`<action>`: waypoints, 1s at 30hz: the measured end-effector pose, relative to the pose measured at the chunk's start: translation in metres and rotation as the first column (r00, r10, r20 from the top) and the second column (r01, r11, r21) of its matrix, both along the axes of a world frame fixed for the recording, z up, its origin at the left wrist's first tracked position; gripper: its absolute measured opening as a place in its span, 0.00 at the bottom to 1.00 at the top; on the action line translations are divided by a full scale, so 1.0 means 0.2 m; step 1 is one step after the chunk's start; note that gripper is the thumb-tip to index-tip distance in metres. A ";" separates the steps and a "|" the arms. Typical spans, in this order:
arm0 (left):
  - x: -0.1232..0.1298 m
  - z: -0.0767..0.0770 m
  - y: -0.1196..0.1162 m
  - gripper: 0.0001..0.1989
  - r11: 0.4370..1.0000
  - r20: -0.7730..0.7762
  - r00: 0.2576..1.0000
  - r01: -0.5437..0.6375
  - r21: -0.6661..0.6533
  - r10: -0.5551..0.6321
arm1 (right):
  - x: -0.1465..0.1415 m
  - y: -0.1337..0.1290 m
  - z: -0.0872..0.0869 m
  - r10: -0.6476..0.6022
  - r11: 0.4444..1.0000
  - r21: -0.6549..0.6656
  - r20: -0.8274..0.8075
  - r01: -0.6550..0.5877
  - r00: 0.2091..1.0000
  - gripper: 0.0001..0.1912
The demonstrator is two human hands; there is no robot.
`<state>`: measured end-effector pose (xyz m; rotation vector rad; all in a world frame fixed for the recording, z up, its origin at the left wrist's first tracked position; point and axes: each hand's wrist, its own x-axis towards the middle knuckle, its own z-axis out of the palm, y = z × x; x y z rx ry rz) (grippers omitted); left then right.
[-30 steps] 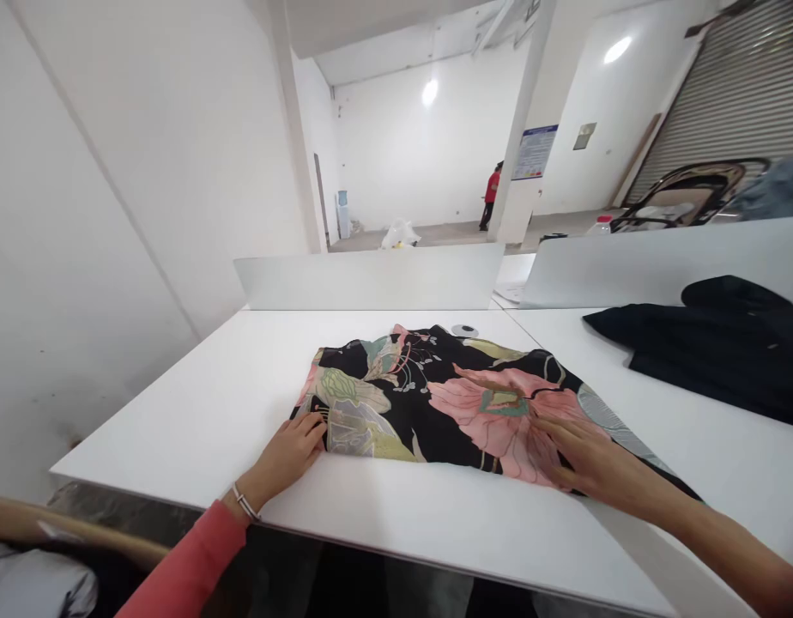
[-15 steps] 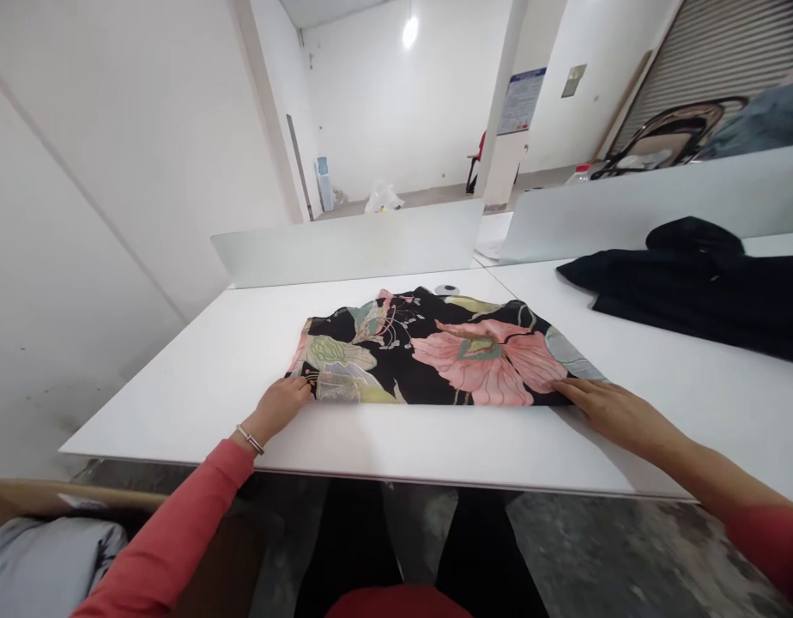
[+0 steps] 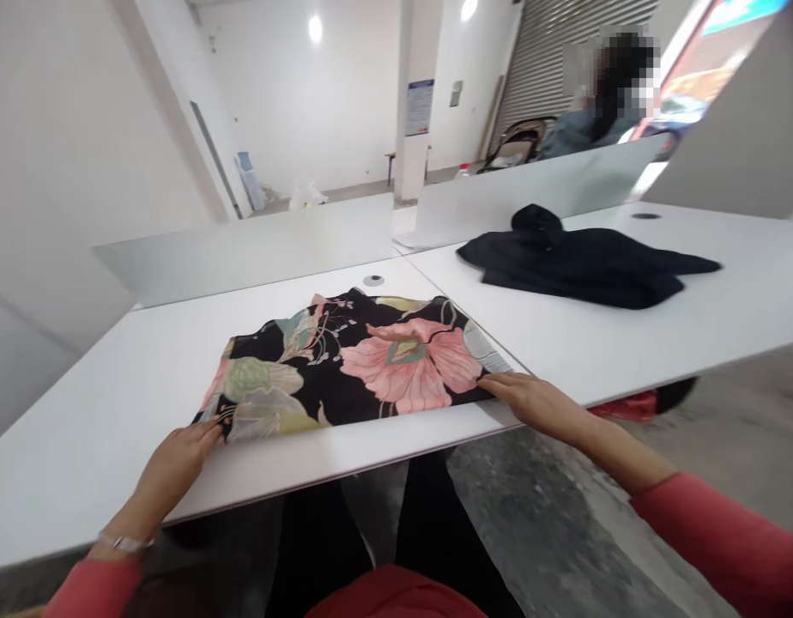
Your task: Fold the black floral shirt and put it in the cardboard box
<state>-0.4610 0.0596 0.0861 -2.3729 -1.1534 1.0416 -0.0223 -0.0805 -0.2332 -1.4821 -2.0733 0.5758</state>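
A black garment (image 3: 332, 360) with large pink, green and cream flowers lies flattened on the white table. Its front edge is straight, its far edge uneven. Exactly what kind of garment it is, I cannot tell. My left hand (image 3: 178, 459) grips the near left corner, thumb partly hidden, a bracelet on the wrist. At the near right corner, my right hand (image 3: 531, 402) has its fingers pressed together on the fabric. Both hands rest low by the table's front edge.
Dark clothing (image 3: 577, 262) lies to the right on the white table (image 3: 628, 356). Low frosted dividers (image 3: 261, 249) run along the back. A cable hole (image 3: 373, 281) sits behind the garment. Beyond the divider are a person (image 3: 590, 120) and a chair (image 3: 516, 142).
My view has turned to the right, bringing the person and more of the table into sight. Both hands stay at the garment's near corners, and it still lies flat.
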 end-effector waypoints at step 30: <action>1.00 -0.71 -0.44 0.22 0.822 0.445 0.794 0.537 -0.193 -0.414 | 0.09 0.38 -0.04 -0.532 0.555 -0.740 0.036 0.380 0.846 0.26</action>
